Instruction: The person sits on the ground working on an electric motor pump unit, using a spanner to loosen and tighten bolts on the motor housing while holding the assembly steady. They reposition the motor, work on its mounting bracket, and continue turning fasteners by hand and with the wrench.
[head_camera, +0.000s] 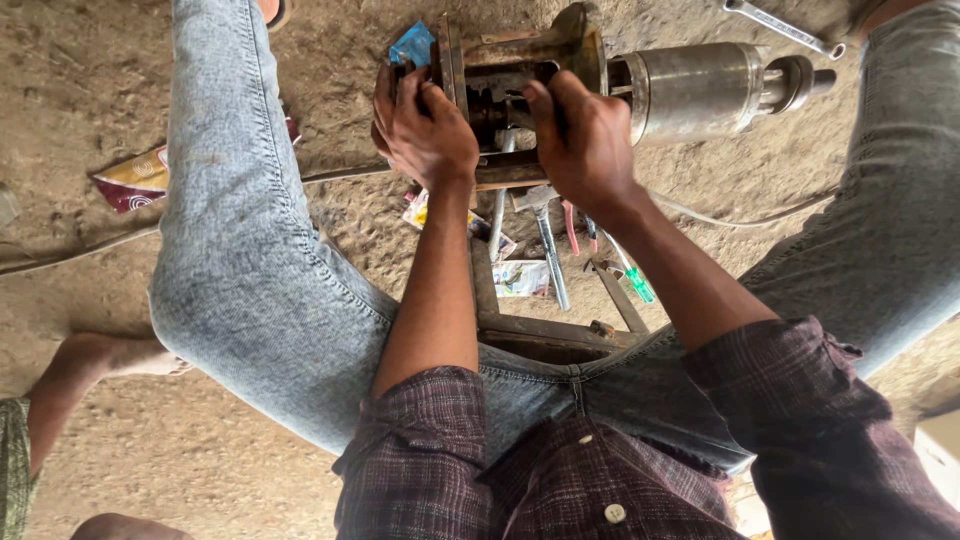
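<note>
A rusty metal pump housing with a silver cylindrical body lies sideways on the dirt ground between my legs. My left hand grips the left end flange of the housing. My right hand is closed on the open middle section of the housing, fingers reaching inside. What the fingers hold inside is hidden.
Under my arms lie a metal frame, a hammer-like tool, pliers with red handles and a green-handled screwdriver. A spanner lies at top right. Wrappers litter the ground. Another person's bare leg is at left.
</note>
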